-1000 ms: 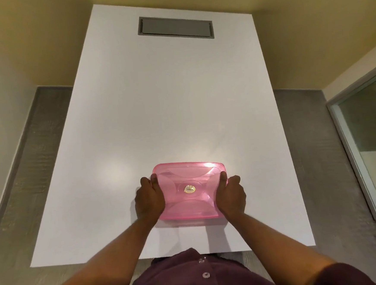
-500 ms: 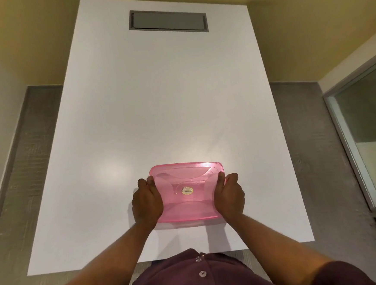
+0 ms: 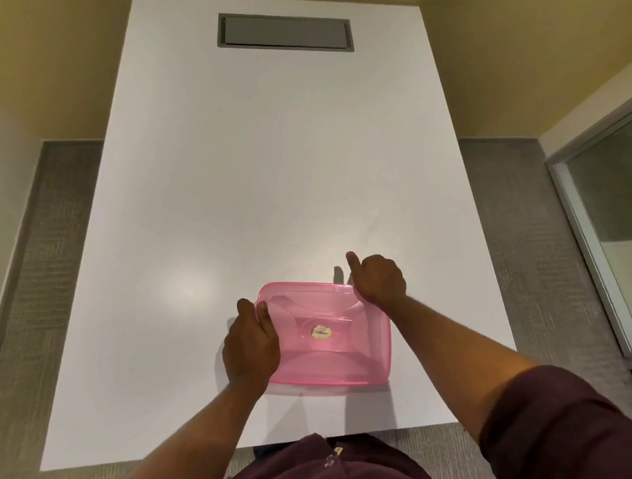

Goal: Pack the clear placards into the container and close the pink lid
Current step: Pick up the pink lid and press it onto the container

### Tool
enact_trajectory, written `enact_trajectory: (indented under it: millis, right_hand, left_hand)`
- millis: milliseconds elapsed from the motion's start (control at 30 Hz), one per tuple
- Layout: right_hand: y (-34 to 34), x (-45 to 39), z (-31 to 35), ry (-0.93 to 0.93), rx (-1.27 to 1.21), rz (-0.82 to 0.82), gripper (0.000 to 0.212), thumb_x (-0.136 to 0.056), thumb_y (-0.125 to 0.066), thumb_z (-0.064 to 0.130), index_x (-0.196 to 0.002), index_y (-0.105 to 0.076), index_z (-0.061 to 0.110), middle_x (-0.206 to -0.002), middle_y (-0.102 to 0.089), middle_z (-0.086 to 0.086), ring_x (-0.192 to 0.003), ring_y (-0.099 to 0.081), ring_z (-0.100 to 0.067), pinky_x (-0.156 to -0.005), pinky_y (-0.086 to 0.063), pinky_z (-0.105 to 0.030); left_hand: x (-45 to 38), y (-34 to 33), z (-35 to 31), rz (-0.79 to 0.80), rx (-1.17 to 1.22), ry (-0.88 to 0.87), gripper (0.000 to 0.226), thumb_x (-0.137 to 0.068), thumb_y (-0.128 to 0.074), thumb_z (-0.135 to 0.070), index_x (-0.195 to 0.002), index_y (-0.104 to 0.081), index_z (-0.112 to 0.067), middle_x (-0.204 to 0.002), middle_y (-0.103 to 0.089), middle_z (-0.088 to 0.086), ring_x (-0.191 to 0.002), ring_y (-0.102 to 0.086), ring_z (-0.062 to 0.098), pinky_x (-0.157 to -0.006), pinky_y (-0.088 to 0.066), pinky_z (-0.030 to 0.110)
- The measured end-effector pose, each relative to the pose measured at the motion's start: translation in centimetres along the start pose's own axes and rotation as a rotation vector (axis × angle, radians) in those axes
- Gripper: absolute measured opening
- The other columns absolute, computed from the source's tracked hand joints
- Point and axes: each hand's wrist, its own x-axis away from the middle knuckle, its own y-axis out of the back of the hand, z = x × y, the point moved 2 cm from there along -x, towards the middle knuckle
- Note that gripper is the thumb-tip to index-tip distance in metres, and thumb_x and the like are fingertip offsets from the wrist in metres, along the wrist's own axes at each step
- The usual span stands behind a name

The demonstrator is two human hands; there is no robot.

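The pink lid lies flat over the container near the front of the white table, with a small gold sticker at its centre. The container beneath shows only as a thin clear edge; the placards cannot be made out through the lid. My left hand grips the lid's left edge, thumb on top. My right hand is at the far right corner, fingers curled on the rim and thumb sticking up.
A grey rectangular hatch is set into the far end of the table. Grey carpet lies on both sides. A glass panel in a metal frame stands at the right.
My right hand has left the lid's right edge and moved forward to its far right corner, thumb raised. The left hand has stayed on the left edge.
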Motion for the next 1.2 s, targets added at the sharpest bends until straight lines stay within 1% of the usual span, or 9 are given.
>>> enact_trajectory:
  millis: [167, 400, 533, 667, 800, 833, 933, 1033, 1200]
  right_hand:
    - [-0.5, -0.1, -0.2, -0.015, 0.009, -0.019, 0.064, -0.092, -0.035, 0.061, -0.08, -0.072, 0.01, -0.087, -0.072, -0.011, -0.087, -0.067, -0.035, -0.073, -0.049, -0.036]
    - [-0.4, -0.3, -0.1, -0.029, -0.032, 0.002, 0.055, -0.09, -0.038, 0.057, -0.076, -0.069, 0.013, -0.084, -0.07, -0.009, -0.085, -0.065, -0.033, -0.074, -0.051, -0.036]
    - [0.2, 0.5, 0.0, -0.032, -0.142, -0.051, 0.056, -0.097, -0.037, 0.059, -0.066, -0.059, 0.018, -0.073, -0.064, 0.0, -0.082, -0.065, -0.031, -0.071, -0.047, -0.035]
    - [0.6, 2.7, -1.6, -0.151, -0.389, -0.145, 0.053, -0.103, -0.034, 0.055, -0.097, -0.069, 0.017, -0.099, -0.072, -0.004, -0.1, -0.066, -0.03, -0.085, -0.048, -0.037]
    - [-0.4, 6.8, -3.8, -0.211, -0.496, -0.027, 0.055, -0.105, -0.028, 0.053, -0.08, -0.063, 0.018, -0.089, -0.067, -0.006, -0.097, -0.064, -0.035, -0.086, -0.049, -0.041]
    - [-1.0, 7.7, -4.0, -0.213, -0.506, 0.037, 0.057, -0.105, -0.026, 0.055, -0.087, -0.065, 0.018, -0.094, -0.068, -0.006, -0.099, -0.064, -0.034, -0.089, -0.05, -0.041]
    - [-1.4, 8.7, -3.9, -0.228, -0.558, 0.113, 0.058, -0.104, -0.026, 0.057, -0.117, -0.067, 0.017, -0.112, -0.07, -0.008, -0.105, -0.063, -0.031, -0.096, -0.049, -0.04]
    - [-0.4, 7.3, -3.1, -0.297, -0.591, 0.123, 0.056, -0.102, -0.037, 0.055, -0.123, -0.064, 0.01, -0.117, -0.068, -0.012, -0.108, -0.062, -0.032, -0.096, -0.049, -0.04]
    - [2.6, 3.2, -1.2, -0.292, -0.691, 0.133, 0.05, -0.1, -0.048, 0.049, -0.123, -0.064, 0.008, -0.107, -0.065, -0.008, -0.103, -0.062, -0.031, -0.092, -0.051, -0.04]
  left_hand:
    - [0.1, -0.1, 0.1, -0.014, 0.008, 0.006, 0.032, -0.101, -0.025, -0.049, -0.087, -0.029, -0.02, -0.072, -0.057, 0.009, -0.067, -0.06, 0.042, -0.057, -0.041, 0.037]
    - [0.1, 0.0, -0.1, -0.012, 0.006, -0.011, 0.031, -0.101, -0.024, -0.047, -0.086, -0.028, -0.02, -0.069, -0.055, 0.005, -0.066, -0.06, 0.041, -0.054, -0.04, 0.036]
    - [0.2, 0.1, 0.0, -0.005, 0.02, 0.027, 0.035, -0.1, -0.022, -0.051, -0.084, -0.028, -0.021, -0.07, -0.056, 0.006, -0.065, -0.059, 0.039, -0.056, -0.041, 0.036]
    - [0.0, 0.1, 0.0, 0.015, 0.035, 0.053, 0.037, -0.099, -0.023, -0.054, -0.084, -0.031, -0.02, -0.074, -0.06, 0.008, -0.07, -0.06, 0.039, -0.061, -0.047, 0.039]
    - [0.0, 0.5, 0.6, 0.044, 0.165, 0.135, 0.049, -0.096, -0.028, -0.061, -0.077, -0.043, -0.018, -0.073, -0.059, 0.002, -0.07, -0.059, 0.029, -0.069, -0.053, 0.046]
    - [-0.1, 0.3, 0.7, 0.066, 0.205, 0.17, 0.052, -0.096, -0.028, -0.062, -0.076, -0.048, -0.018, -0.075, -0.061, 0.002, -0.072, -0.06, 0.028, -0.072, -0.053, 0.046]
    - [-0.3, 0.0, -0.3, 0.168, 0.299, 0.26, 0.062, -0.099, -0.021, -0.058, -0.093, -0.065, -0.014, -0.103, -0.07, 0.012, -0.099, -0.063, 0.035, -0.085, -0.047, 0.041]
    - [-1.0, 0.0, -1.8, 0.228, 0.359, 0.367, 0.066, -0.101, -0.018, -0.056, -0.127, -0.062, -0.015, -0.134, -0.062, 0.014, -0.124, -0.055, 0.035, -0.103, -0.039, 0.042]
    - [-4.9, 1.0, -5.2, 0.264, 0.403, 0.37, 0.068, -0.101, -0.017, -0.057, -0.141, -0.051, -0.015, -0.146, -0.053, 0.016, -0.135, -0.047, 0.037, -0.114, -0.034, 0.045]
